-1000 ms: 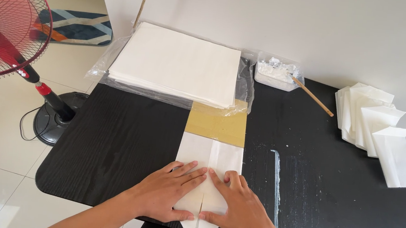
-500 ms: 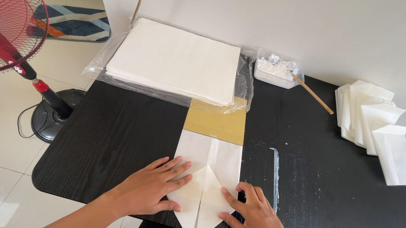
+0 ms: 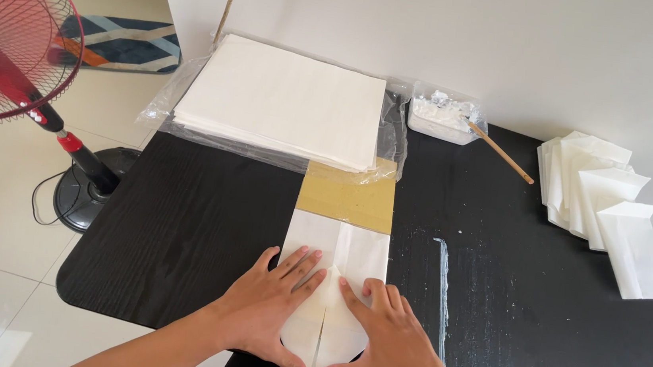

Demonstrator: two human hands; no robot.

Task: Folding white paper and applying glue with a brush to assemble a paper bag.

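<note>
Black tabletop (image 3: 179, 225) carries our folded white paper (image 3: 335, 288) near its front edge, over a brown card (image 3: 346, 200). We press left hand (image 3: 270, 310) and right hand (image 3: 383, 337) flat, fingers spread, gripping nothing; firm, even pressure along the centre seam should crease it cleanly.

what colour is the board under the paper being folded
Mustard yellow-brown; the board shows best in the head view, beyond the folded paper.

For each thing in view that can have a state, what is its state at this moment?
White folded paper sheet: flat, corners folded in.
Left hand: open, pressing it.
Right hand: open, pressing it.
Stack of white sheets: lying on opened plastic wrap.
Clear tub of white paste: uncovered, stick resting in.
Red fan: upright.
</note>
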